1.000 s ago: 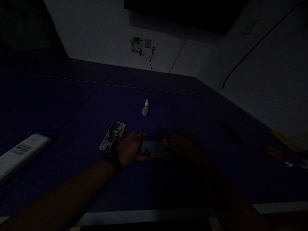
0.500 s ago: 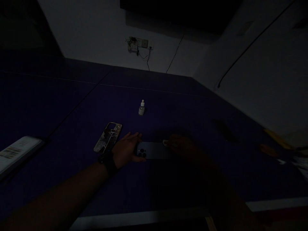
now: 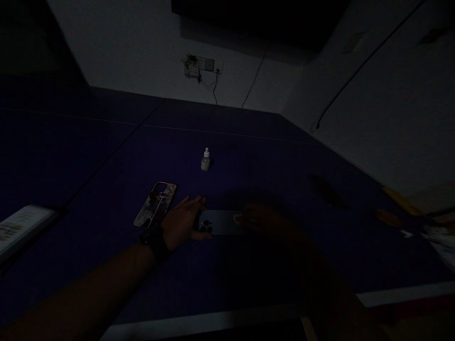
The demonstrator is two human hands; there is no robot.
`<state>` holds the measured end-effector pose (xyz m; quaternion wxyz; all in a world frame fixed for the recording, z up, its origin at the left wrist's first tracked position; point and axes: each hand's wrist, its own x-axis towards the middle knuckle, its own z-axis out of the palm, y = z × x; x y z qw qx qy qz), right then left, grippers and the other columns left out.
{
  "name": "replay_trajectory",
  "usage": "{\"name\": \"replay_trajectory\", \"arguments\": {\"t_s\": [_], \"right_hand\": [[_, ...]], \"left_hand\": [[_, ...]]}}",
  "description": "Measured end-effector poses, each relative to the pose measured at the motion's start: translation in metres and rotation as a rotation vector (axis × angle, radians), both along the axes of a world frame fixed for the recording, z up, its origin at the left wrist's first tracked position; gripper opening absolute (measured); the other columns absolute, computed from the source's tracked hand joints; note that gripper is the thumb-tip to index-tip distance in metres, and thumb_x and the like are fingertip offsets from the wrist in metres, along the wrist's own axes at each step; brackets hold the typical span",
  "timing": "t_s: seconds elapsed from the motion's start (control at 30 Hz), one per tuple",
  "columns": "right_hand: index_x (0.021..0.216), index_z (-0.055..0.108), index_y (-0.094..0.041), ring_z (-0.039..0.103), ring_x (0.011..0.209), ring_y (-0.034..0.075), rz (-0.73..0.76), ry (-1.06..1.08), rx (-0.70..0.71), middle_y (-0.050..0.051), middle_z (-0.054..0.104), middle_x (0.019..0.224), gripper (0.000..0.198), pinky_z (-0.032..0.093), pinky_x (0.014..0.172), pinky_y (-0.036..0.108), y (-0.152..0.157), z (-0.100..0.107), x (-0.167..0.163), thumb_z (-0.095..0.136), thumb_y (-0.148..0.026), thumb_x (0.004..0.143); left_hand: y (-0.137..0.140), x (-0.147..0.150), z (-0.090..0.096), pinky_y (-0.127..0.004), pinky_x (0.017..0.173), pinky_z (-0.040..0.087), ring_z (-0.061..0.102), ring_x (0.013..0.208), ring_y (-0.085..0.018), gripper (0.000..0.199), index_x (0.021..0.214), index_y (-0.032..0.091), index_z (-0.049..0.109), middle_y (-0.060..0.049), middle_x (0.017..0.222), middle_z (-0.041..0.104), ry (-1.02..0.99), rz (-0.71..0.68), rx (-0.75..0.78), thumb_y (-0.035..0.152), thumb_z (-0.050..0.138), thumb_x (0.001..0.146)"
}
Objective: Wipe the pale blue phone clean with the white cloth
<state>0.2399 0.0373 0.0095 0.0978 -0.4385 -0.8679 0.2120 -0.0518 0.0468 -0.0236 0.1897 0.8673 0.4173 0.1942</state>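
The pale front edge (image 3: pixel 170 326) of the table runs across the bottom of the view, below 2 bare forearms reaching in from either side. The left wrist wears a dark watch (image 3: pixel 155 240). Beyond it, the left hand (image 3: pixel 182 222) holds the camera end of a blue-grey phone (image 3: pixel 223 223), thumb along the near edge and fingers at the far edge. The phone lies flat on the dark blue table (image 3: pixel 249 161), back up, with its cluster of round lenses beside the left palm.

The right hand (image 3: pixel 262 219), deep in shadow, has its fingers closed on a small white pad (image 3: pixel 237 219) that rests against the phone's back; the far end of the phone is hidden in the dark.

At the far left sits a long white box (image 3: pixel 24 228). A patterned phone case (image 3: pixel 155 208) lies just beyond the left wrist, its camera cutout pointing away. Off to the right are an orange item (image 3: pixel 388 218), a yellow item (image 3: pixel 401 201) and a dark flat object (image 3: pixel 327 192), too dim to identify. Farther out, 1 small dropper bottle (image 3: pixel 205 161) with a white top stands upright. On the back wall are sockets (image 3: pixel 201 64) with cables, and above them a large black panel (image 3: pixel 263 21).
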Motion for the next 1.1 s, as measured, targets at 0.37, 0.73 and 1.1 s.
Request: {"name": "replay_trajectory", "arguments": {"t_s": [0.37, 0.73, 1.1], "right_hand": [[0.106, 0.073, -0.027, 0.064, 0.091, 0.019, 0.049, -0.022, 0.064, 0.007, 0.069, 0.102, 0.032, 0.051, 0.082, 0.033, -0.026, -0.006, -0.006, 0.043, -0.034, 0.101], [0.103, 0.074, -0.026, 0.064, 0.092, 0.018, 0.051, -0.010, 0.017, 0.006, 0.069, 0.101, 0.029, 0.051, 0.082, 0.031, -0.020, -0.004, -0.005, 0.046, -0.036, 0.100], [0.105, 0.073, -0.024, 0.064, 0.095, 0.022, 0.076, -0.059, 0.055, 0.009, 0.069, 0.104, 0.028, 0.051, 0.083, 0.035, -0.019, -0.010, -0.002, 0.047, -0.034, 0.100]], "left_hand": [[-0.001, 0.001, 0.002, -0.051, 0.119, 0.026, 0.046, 0.137, -0.031, 0.066, 0.112, 0.021, 0.058, -0.014, 0.140, 0.057, -0.008, 0.003, -0.011, 0.051, 0.086, 0.061], [0.000, 0.001, 0.000, -0.052, 0.119, 0.025, 0.047, 0.136, -0.031, 0.071, 0.115, 0.020, 0.057, -0.015, 0.138, 0.058, -0.001, 0.009, -0.001, 0.050, 0.088, 0.059], [0.000, 0.001, -0.002, -0.050, 0.120, 0.025, 0.048, 0.135, -0.031, 0.075, 0.118, 0.020, 0.055, -0.015, 0.136, 0.060, 0.002, 0.008, 0.003, 0.052, 0.087, 0.059]]}}
